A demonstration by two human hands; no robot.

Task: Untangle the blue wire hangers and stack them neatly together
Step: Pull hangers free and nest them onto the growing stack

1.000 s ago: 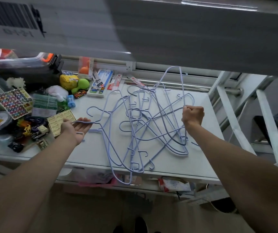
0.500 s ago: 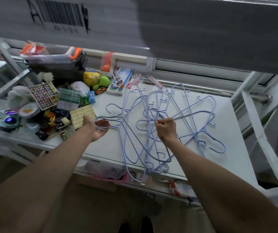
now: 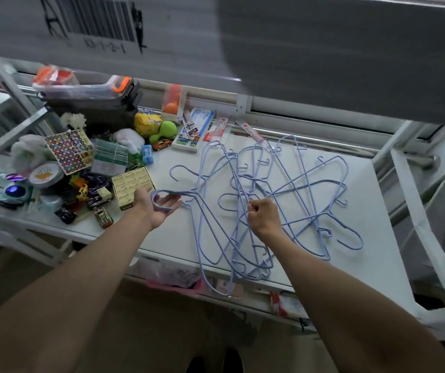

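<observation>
A tangle of several blue wire hangers (image 3: 294, 200) lies spread over the white shelf (image 3: 372, 265), some ends hanging past the front edge. My left hand (image 3: 159, 204) is palm up at the left of the pile, with the hooks of a few hangers resting across its loosely curled fingers. My right hand (image 3: 263, 215) is a fist in the middle of the tangle, pinching a hanger wire near its twisted neck.
The shelf's left part is crowded: a yellow box (image 3: 132, 187), toy cars (image 3: 103, 216), a sticker sheet (image 3: 69, 150), a green toy (image 3: 163, 130), packaged items (image 3: 193, 131) at the back. A dark shelf with a barcode label (image 3: 95, 21) hangs overhead. Metal frame bars (image 3: 415, 211) stand at right.
My right hand moved from the pile's right side to its middle and now pinches a wire there. The hangers it held upright now lie flat. My left hand kept the hooks.
</observation>
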